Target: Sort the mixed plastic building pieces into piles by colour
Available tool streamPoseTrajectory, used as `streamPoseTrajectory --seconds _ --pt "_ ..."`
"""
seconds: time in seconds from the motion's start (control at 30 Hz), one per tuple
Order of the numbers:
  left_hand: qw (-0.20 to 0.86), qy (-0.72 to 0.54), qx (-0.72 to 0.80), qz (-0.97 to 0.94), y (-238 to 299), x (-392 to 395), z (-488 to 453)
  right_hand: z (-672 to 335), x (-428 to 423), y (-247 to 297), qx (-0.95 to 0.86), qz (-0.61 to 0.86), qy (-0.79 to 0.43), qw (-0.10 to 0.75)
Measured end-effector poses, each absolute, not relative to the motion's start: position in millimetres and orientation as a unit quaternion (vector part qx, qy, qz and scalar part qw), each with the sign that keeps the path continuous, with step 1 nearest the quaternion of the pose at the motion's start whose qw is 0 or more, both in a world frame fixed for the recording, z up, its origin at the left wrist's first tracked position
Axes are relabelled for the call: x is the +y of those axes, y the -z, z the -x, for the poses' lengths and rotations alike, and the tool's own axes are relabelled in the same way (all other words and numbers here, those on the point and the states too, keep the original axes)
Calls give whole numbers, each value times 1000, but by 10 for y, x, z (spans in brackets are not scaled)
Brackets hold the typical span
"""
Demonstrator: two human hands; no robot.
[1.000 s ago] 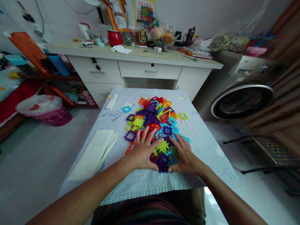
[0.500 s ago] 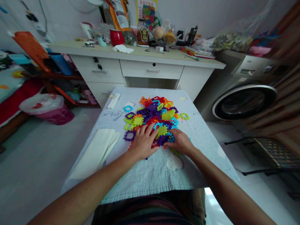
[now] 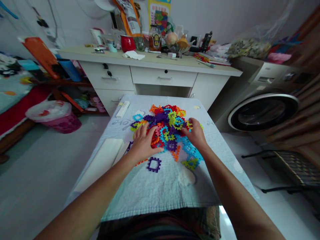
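Against the far wall stood a white drawer unit (image 3: 163, 75), its top crowded with a red pot (image 3: 127, 43), a labelled jar (image 3: 155, 40) and plenty besides; to the right of it was a grey washing machine (image 3: 250, 75). Nearer, the tabletop (image 3: 135, 196) wore a pale blue cloth, and in the middle of it lay a heap of notched plastic pieces (image 3: 160, 117), purple, red, orange, yellow-green and bright blue, one over another.

I saw the person's left hand (image 3: 143, 140) at the near left side of the heap, fingers spread and thumb well apart from them, loose rather than clenched. Across from it, the right hand (image 3: 196, 134) curved around the right side, fingertips and thumb in among the pieces; whether it gripped any, I couldn't tell.

On the near side a purple square frame (image 3: 149, 165) lay flat by itself. An orange strip (image 3: 176, 153) and a yellow-green piece (image 3: 191, 163) sat at the heap's near edge, towards the right. White folded material (image 3: 101, 163) stretched along the left of the tabletop, partly behind the left forearm, and a slim white box (image 3: 123, 109) rested near the far left corner.
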State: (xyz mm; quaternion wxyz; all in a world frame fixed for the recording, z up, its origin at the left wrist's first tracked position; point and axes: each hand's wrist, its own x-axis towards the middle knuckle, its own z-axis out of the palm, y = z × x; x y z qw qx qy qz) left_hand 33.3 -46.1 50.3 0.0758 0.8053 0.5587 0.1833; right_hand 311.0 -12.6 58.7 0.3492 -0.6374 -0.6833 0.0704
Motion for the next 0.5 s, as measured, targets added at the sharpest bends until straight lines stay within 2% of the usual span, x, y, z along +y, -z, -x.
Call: streamPoseTrajectory --seconds 0.27,0.37,0.5 --pt "141 -14 550 -823 -351 -978 126 -3429 -1172 -236 -781 604 -81 136" --pt "112 -37 566 -816 -278 -1022 31 -3415 -1308 -104 -787 600 -70 122" --pt "89 -76 561 -820 -236 -988 -118 -3379 -1253 -94 -786 595 -38 163"
